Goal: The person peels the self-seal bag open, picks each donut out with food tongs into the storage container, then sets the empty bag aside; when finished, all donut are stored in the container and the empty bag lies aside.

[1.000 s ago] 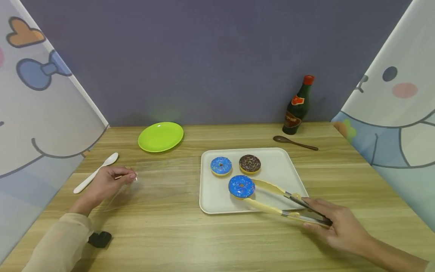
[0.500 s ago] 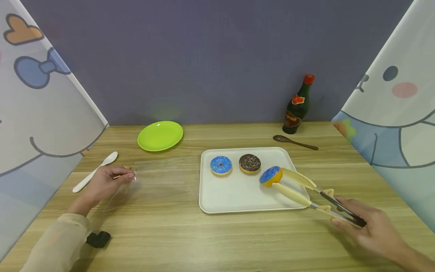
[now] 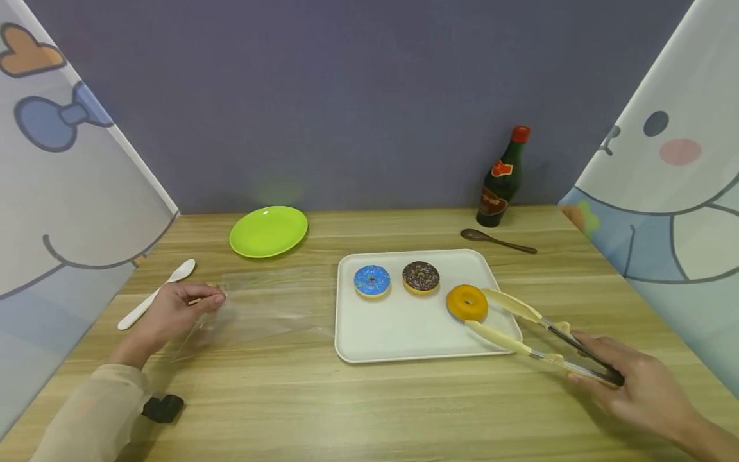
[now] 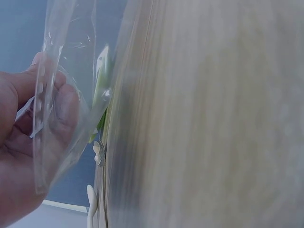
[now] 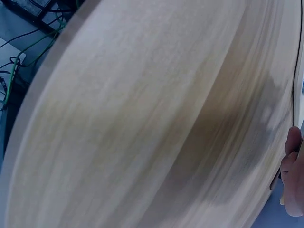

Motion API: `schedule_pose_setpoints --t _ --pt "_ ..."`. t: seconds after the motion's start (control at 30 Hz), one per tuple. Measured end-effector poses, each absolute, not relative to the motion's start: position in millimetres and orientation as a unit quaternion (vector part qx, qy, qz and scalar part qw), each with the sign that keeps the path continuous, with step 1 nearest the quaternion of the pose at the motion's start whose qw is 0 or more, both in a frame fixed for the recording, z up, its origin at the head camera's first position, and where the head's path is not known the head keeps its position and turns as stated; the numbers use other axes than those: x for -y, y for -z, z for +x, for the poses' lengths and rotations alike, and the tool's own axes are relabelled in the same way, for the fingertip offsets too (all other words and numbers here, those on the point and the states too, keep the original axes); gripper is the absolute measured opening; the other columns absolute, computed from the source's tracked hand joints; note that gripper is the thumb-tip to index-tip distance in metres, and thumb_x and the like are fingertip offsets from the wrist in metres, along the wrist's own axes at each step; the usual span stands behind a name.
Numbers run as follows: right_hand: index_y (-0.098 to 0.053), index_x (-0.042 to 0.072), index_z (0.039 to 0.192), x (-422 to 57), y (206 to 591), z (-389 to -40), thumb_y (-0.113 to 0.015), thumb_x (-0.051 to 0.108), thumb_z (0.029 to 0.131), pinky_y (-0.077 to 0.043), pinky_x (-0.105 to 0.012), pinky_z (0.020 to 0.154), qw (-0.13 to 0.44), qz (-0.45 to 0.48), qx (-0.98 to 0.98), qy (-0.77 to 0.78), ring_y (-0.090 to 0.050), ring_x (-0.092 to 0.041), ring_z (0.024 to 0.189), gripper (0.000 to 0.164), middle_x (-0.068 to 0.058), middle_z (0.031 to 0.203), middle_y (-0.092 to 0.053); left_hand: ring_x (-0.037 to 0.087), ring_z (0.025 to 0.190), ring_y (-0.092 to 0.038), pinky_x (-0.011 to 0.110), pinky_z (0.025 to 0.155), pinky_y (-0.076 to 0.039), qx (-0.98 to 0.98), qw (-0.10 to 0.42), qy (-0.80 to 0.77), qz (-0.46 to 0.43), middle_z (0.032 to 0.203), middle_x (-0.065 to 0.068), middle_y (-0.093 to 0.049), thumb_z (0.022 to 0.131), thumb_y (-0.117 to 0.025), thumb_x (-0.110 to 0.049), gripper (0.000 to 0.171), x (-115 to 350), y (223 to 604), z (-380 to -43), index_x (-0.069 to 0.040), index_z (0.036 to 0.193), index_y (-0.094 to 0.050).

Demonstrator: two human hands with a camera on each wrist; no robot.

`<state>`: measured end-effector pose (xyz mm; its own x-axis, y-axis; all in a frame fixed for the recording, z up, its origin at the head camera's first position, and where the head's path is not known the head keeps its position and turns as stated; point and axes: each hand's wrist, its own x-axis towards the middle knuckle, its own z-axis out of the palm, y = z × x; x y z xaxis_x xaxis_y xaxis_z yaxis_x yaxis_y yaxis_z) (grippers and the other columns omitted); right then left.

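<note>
My left hand (image 3: pixel 173 314) pinches the edge of a clear plastic bag (image 3: pixel 271 308) that spreads over the wood toward the tray. In the left wrist view, the bag (image 4: pixel 78 42) stands up between thumb and fingers. My right hand (image 3: pixel 641 385) grips tongs (image 3: pixel 499 337) by their dark handles. Their cream tips are spread, lying at the right side of a donut (image 3: pixel 458 309) that shows its plain orange underside on the white tray (image 3: pixel 398 337). A blue-iced donut (image 3: pixel 369 272) and a chocolate-iced donut (image 3: pixel 417 271) lie behind it. Only some fingers (image 5: pixel 293 185) show in the right wrist view.
A lime plate (image 3: pixel 268 232) sits at the back left, a white spoon (image 3: pixel 156 295) beside my left hand. At the back right stand a dark bottle (image 3: pixel 500 183) and a brown wooden spoon (image 3: pixel 499 242). A black object (image 3: pixel 163 409) lies near my left sleeve.
The tongs have carried a blue-iced donut rightward across the tray, turned it over and laid it underside up; their tips have spread. My left hand has kept its pinch on the bag.
</note>
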<state>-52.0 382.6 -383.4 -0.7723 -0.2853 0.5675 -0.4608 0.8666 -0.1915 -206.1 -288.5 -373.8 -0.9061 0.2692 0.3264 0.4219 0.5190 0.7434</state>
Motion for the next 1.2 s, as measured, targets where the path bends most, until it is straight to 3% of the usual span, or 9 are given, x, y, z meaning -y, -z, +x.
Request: schedule_pose_setpoints --t 0.13,0.27,0.57,0.8,0.9,1.1,1.2 --pt "-0.063 0.006 0.123 -376 380 -53 -0.091 0.020 0.050 -0.032 -0.015 0.049 0.266 0.213 0.929 -0.142 -0.038 0.005 0.057 0.079 -0.003 0.093 -0.062 0.002 0.073 -0.062 0.016 0.062 -0.051 0.866 0.091 0.450 -0.198 0.088 -0.011 -0.067 0.085 -0.067 0.005 0.008 289 374 -205 0.011 0.090 -0.069" --pt "-0.063 0.004 0.121 -374 376 -58 -0.089 0.027 0.056 -0.031 -0.017 0.045 0.274 0.228 0.926 -0.121 -0.033 0.008 0.053 0.074 0.003 0.088 -0.057 0.003 0.073 -0.062 0.016 0.062 -0.051 0.870 0.089 0.443 -0.195 0.089 -0.010 -0.067 0.086 -0.067 0.003 0.009 289 374 -204 0.010 0.090 -0.069" --pt "-0.062 0.004 0.123 -370 369 -67 -0.089 0.031 0.055 -0.036 -0.026 0.043 0.256 0.222 0.936 -0.098 -0.033 0.008 0.052 0.078 -0.001 0.092 -0.059 0.006 0.072 -0.063 0.022 0.060 -0.053 0.873 0.078 0.443 -0.187 0.090 -0.009 -0.066 0.087 -0.067 0.000 0.011 288 373 -202 0.009 0.092 -0.070" --pt "-0.060 0.004 0.125 -366 364 -73 -0.085 0.036 0.063 -0.047 -0.036 0.047 0.236 0.231 0.940 -0.085 -0.047 0.006 0.055 0.074 -0.012 0.102 -0.064 0.006 0.072 -0.063 0.021 0.059 -0.052 0.874 0.086 0.437 -0.194 0.089 -0.004 -0.067 0.087 -0.066 0.000 0.011 288 373 -203 0.009 0.092 -0.069" --pt "-0.060 0.004 0.124 -365 362 -76 -0.085 0.037 0.064 -0.049 -0.039 0.048 0.237 0.233 0.940 -0.078 -0.054 -0.001 0.055 0.073 -0.014 0.101 -0.065 0.006 0.072 -0.063 0.022 0.059 -0.052 0.877 0.083 0.432 -0.192 0.090 0.000 -0.067 0.088 -0.066 -0.001 0.011 289 373 -202 0.009 0.092 -0.070" --pt "-0.061 0.003 0.123 -365 363 -78 -0.084 0.036 0.065 -0.051 -0.048 0.054 0.236 0.229 0.941 -0.079 -0.065 -0.029 0.065 0.070 -0.017 0.101 -0.066 0.007 0.072 -0.062 0.022 0.059 -0.052 0.879 0.082 0.430 -0.190 0.090 0.001 -0.067 0.088 -0.066 -0.001 0.011 288 372 -202 0.008 0.092 -0.070" --pt "-0.062 0.002 0.122 -366 365 -79 -0.085 0.033 0.063 -0.051 -0.049 0.055 0.240 0.228 0.939 -0.090 -0.066 -0.032 0.069 0.070 -0.019 0.101 -0.066 0.007 0.071 -0.062 0.022 0.058 -0.052 0.877 0.081 0.432 -0.191 0.089 0.000 -0.067 0.088 -0.065 0.000 0.010 288 372 -203 0.008 0.092 -0.070"
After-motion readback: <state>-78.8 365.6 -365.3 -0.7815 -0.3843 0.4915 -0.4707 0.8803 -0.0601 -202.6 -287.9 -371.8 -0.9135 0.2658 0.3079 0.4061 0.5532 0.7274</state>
